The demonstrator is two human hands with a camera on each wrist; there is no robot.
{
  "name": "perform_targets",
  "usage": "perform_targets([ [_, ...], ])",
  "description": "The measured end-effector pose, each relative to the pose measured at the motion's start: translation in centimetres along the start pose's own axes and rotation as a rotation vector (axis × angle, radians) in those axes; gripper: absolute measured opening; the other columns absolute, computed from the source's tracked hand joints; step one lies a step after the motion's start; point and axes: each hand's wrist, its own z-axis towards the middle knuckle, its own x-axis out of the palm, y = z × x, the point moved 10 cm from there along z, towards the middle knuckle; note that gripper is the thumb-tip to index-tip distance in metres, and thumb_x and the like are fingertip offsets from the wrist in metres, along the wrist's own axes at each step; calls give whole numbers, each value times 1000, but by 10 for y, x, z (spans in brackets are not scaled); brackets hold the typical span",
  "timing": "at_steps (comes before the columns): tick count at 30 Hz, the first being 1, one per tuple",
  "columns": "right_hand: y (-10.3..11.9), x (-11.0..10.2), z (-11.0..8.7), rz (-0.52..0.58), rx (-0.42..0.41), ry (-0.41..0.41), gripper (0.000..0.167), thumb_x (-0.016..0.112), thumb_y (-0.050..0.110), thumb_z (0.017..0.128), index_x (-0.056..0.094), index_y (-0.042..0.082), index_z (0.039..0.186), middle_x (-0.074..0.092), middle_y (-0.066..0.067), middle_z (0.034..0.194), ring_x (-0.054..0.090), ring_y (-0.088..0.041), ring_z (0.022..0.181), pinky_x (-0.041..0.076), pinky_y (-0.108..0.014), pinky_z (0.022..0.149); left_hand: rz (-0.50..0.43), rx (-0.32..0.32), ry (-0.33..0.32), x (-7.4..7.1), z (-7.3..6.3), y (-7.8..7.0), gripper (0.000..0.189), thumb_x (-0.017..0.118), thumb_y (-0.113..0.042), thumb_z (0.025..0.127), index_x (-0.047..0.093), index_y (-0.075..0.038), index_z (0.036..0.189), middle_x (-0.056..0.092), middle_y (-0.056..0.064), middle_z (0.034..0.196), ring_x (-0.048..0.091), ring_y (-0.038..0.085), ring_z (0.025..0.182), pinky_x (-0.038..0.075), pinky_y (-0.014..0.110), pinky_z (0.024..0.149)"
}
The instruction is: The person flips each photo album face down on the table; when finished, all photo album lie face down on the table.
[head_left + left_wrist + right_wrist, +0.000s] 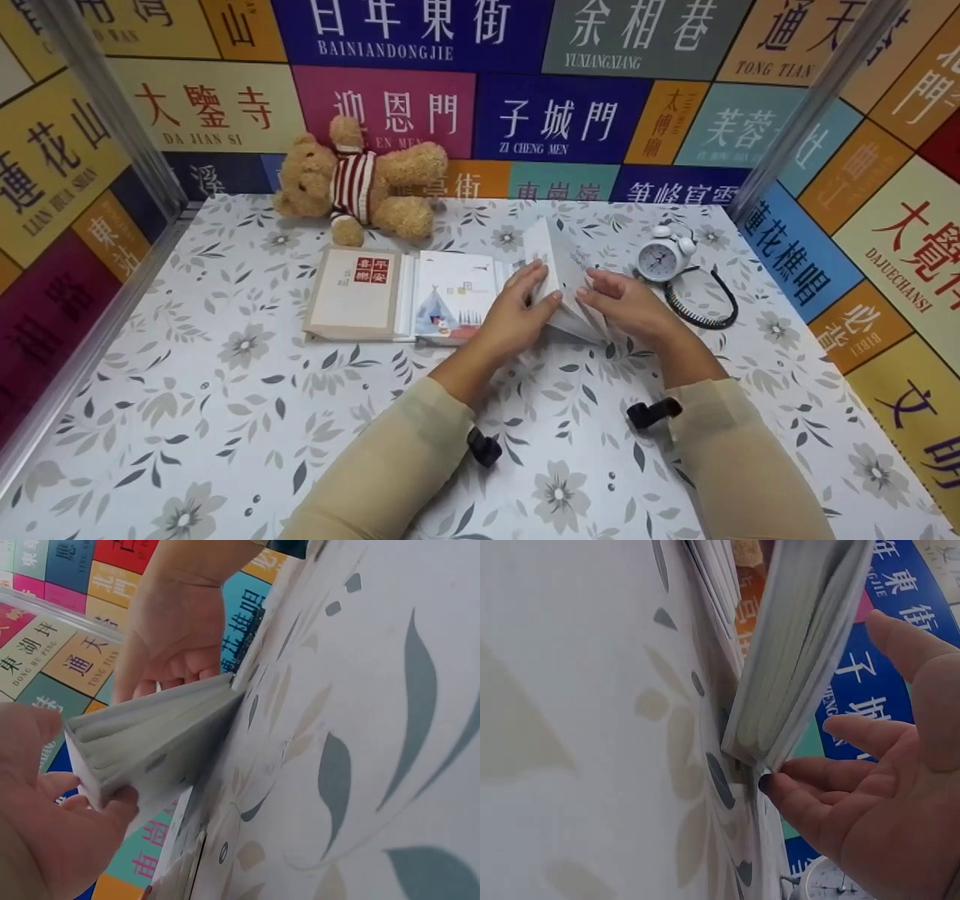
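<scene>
A white book (546, 255) stands tilted on its edge at the right of the middle, its covers slightly spread and its page edges (780, 660) facing the right wrist camera. My left hand (514, 311) grips the book's left side, with fingers and thumb on opposite covers. On the other side, my right hand (634, 304) touches the lower corner of the book with its fingertips; in the right wrist view its thumb is held apart from the cover. To the left lie a white book with a tent picture (454, 296) and a beige book with red squares (356, 292).
A teddy bear (352, 184) in a striped shirt lies at the back left against the printed wall. A white alarm clock (661, 253) and a black coiled band (705, 319) are on the right, beside my right hand. The tabletop (315, 450) has a grey floral print.
</scene>
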Motion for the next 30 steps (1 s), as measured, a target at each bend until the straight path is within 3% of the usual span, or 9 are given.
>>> perform_targets([
  [4, 11, 9, -3, 58, -7, 5, 77, 65, 45, 106, 32, 17, 170, 45, -24, 167, 50, -39, 151, 44, -51, 125, -92, 3, -34, -2, 1, -4, 63, 64, -21, 106, 44, -1, 162, 34, 10, 175, 38, 28, 161, 39, 38, 130],
  [9, 25, 11, -7, 185, -39, -17, 71, 58, 44, 110, 29, 22, 171, 40, -19, 172, 60, -35, 136, 46, -52, 122, -181, -33, -46, -3, 1, -6, 67, 65, -15, 105, 38, -1, 164, 29, 12, 177, 42, 30, 159, 41, 34, 128],
  [15, 47, 13, -12, 243, -163, -40, 62, 51, 35, 114, 31, 20, 171, 37, -11, 174, 60, -13, 133, 54, -34, 112, -239, -16, -42, -5, 1, -13, 67, 63, -10, 104, 37, -1, 165, 34, 12, 175, 44, 29, 158, 42, 38, 128],
  [18, 52, 17, -14, 292, -175, -27, 60, 50, 33, 115, 31, 23, 171, 36, -8, 175, 57, -10, 136, 55, -29, 109, -282, 13, -42, -5, 0, -17, 67, 62, -11, 105, 36, -1, 165, 34, 11, 175, 43, 27, 158, 40, 42, 129],
  [22, 53, 20, -15, 333, -161, -7, 61, 48, 33, 115, 27, 25, 172, 32, -7, 176, 55, -9, 137, 54, -29, 110, -286, 29, -36, -5, -2, -20, 65, 59, -14, 107, 36, -4, 166, 33, 7, 176, 42, 25, 159, 39, 43, 130],
  [26, 55, 16, -15, 348, -175, -17, 60, 48, 27, 115, 28, 21, 171, 36, -11, 172, 61, -7, 127, 56, -24, 105, -281, 41, -5, 0, -3, -20, 63, 57, -17, 109, 35, -6, 167, 29, 4, 178, 38, 25, 161, 38, 41, 131],
  [30, 61, 8, -19, 332, -242, -35, 61, 51, 19, 114, 29, 11, 170, 30, -10, 177, 50, -18, 151, 49, -15, 110, -272, 57, 53, 7, -4, -18, 65, 56, -23, 111, 31, -12, 170, 24, 2, 180, 33, 28, 164, 33, 46, 134],
])
